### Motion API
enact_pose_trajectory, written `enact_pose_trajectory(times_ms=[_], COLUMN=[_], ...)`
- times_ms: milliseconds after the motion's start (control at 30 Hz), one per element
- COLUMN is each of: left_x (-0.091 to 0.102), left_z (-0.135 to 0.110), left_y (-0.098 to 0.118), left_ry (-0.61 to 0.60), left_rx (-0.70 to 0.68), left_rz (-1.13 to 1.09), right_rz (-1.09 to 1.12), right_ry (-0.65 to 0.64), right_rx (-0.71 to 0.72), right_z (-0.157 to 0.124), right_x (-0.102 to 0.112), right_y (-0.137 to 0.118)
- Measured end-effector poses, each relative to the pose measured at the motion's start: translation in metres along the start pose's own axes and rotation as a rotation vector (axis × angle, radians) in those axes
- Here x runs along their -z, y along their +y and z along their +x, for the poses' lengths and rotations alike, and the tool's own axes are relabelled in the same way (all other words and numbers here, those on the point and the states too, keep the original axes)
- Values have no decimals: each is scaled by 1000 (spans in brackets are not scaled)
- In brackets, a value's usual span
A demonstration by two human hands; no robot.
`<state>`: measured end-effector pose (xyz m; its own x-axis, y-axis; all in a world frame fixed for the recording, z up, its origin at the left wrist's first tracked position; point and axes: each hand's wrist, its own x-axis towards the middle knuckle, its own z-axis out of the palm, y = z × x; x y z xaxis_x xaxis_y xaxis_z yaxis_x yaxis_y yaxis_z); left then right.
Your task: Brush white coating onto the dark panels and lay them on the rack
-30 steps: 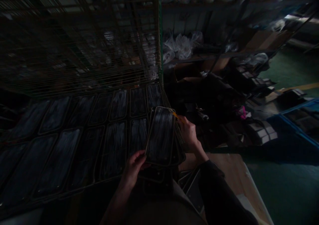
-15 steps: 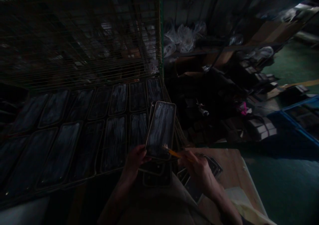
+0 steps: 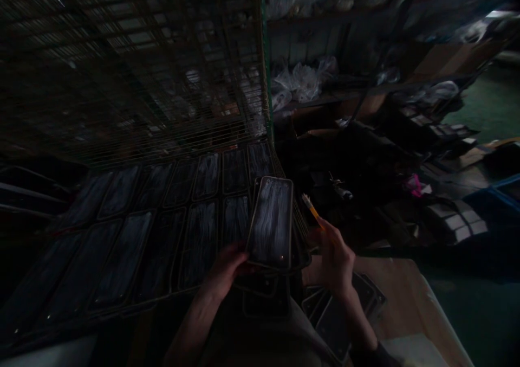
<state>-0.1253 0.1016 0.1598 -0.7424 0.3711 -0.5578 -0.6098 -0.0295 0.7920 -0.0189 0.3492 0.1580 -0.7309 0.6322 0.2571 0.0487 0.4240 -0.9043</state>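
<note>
My left hand (image 3: 229, 266) grips the lower left corner of a dark rectangular panel (image 3: 271, 220) with rounded corners and a lighter rim. Whitish streaks run lengthwise over the panel's face. To its right, my right hand (image 3: 335, 253) is closed round a thin brush (image 3: 312, 210) with a yellow-orange handle. The brush's pale bristles point up and left, apart from the panel. Below the held panel, more dark panels (image 3: 266, 304) lie near my lap, partly hidden. Similar streaked panels (image 3: 199, 242) lie in two rows on the rack to the left.
A wire mesh wall (image 3: 182, 85) rises behind the rows. On the right, a wooden board (image 3: 402, 285) carries several more dark panels (image 3: 337, 323). Beyond stand shelves with clear plastic bags (image 3: 304, 82), stacked white-ended bundles (image 3: 463, 223) and a blue crate (image 3: 501, 193). The light is dim.
My right hand has lifted the brush off the panel's lower end and moved it up and right. The left hand still holds the panel. The camera view has shifted slightly.
</note>
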Motion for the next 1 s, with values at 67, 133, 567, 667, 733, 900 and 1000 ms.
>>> enact_pose_trajectory(times_ms=[67, 133, 567, 667, 733, 900, 1000], left_x=[-4, -9, -8, -7, -9, -13, -7], left_z=[2, 5, 27, 31, 32, 30, 26], left_y=[9, 18, 16, 1, -4, 0, 6], left_ry=[-72, -101, -374, -360, -380, -448, -390], left_rx=[1, -30, 46, 148, 145, 78, 68], left_rz=[-50, -141, -370, -470, -426, -175, -58], right_rz=[-48, -98, -48, -49, -127, -266, -209], right_ry=[-28, -40, 78, 94, 112, 109, 129], right_rx=[19, 22, -119, -80, -94, -113, -43], right_z=[-6, -13, -38, -53, -62, -66, -56], right_x=[-13, -24, -50, -48, -51, -57, -42], right_y=[15, 24, 5, -5, -9, -3, -9])
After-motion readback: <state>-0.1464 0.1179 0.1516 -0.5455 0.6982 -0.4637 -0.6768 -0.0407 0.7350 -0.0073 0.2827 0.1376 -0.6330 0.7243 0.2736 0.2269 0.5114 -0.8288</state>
